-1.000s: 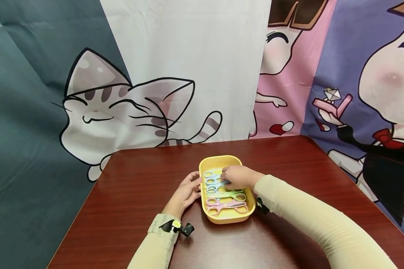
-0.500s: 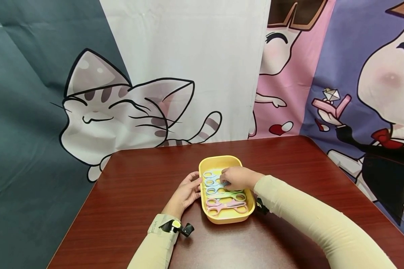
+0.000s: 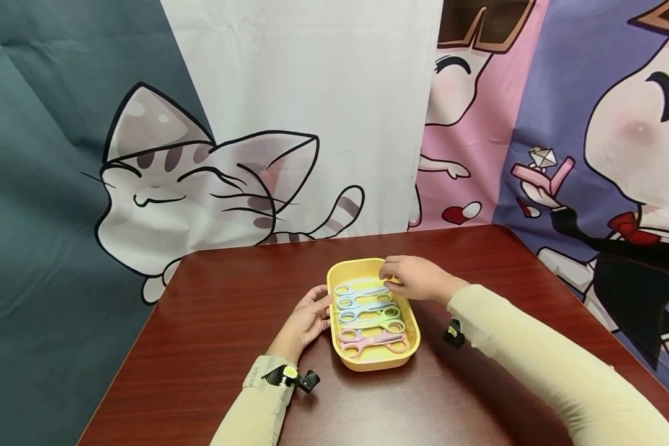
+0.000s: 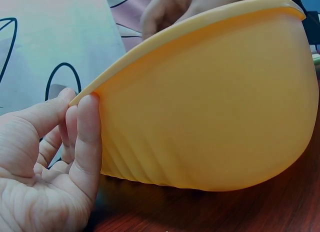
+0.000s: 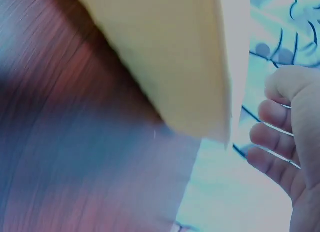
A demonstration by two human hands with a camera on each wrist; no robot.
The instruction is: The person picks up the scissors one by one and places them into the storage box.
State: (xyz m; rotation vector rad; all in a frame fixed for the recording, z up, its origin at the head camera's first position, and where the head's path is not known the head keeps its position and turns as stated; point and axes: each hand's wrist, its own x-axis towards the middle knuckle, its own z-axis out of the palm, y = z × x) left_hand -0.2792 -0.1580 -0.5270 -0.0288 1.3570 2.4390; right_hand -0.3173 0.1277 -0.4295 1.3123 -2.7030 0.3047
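A yellow plastic basket [image 3: 376, 365] stands on the table with several pairs of small scissors in a column inside it. Pink scissors [image 3: 362, 342] lie nearest, then green scissors [image 3: 370, 323], with blue scissors [image 3: 355, 304] farther back. My left hand [image 3: 310, 317] pinches the basket's left rim between thumb and fingers, as the left wrist view of the basket wall [image 4: 210, 112] shows. Over the far right rim hovers my right hand [image 3: 420, 279]. Its fingers [image 5: 270, 134] are loosely bent, and the right wrist view shows nothing held.
The basket rests on a dark red wooden table [image 3: 245, 297]. Behind the table hangs a cloth backdrop [image 3: 334, 93] printed with a cartoon cat and figures. A black wrist camera [image 3: 306, 379] sits on the left sleeve.
My right hand has lifted off the scissors and moved back and right, over the rim. More of the blue and green scissors shows now. The left hand stays at the rim.
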